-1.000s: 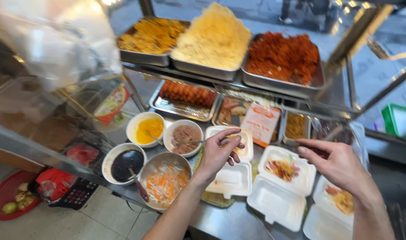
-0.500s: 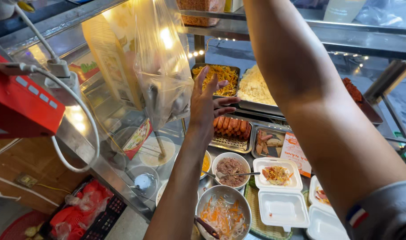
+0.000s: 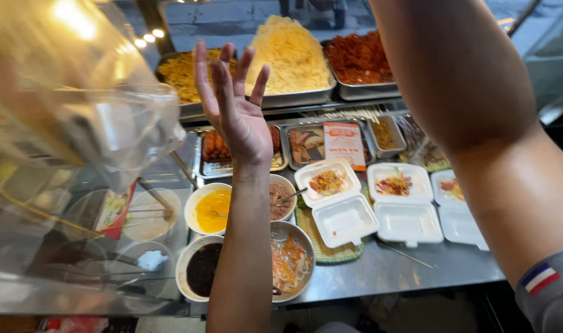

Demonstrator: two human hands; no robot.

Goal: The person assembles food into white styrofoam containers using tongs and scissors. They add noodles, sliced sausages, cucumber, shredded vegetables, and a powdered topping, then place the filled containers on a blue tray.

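Nearest, a bowl of dark sauce (image 3: pixel 201 269) and a bowl of shredded carrot salad (image 3: pixel 292 264) sit at the counter's (image 3: pixel 386 271) edge; just beyond them, three white foam boxes (image 3: pixel 338 198) lie open, each with a small portion of food in one half, the other half bare and no lid shut; the left hand (image 3: pixel 235 114) is raised above them, palm open, fingers spread, gripping nothing, close to what seems a bundle of clear plastic bags (image 3: pixel 115 129); the right arm (image 3: pixel 466 92) lifts out of frame, so the right hand is unseen; farthest, a tray of yellow noodles (image 3: pixel 292 58).
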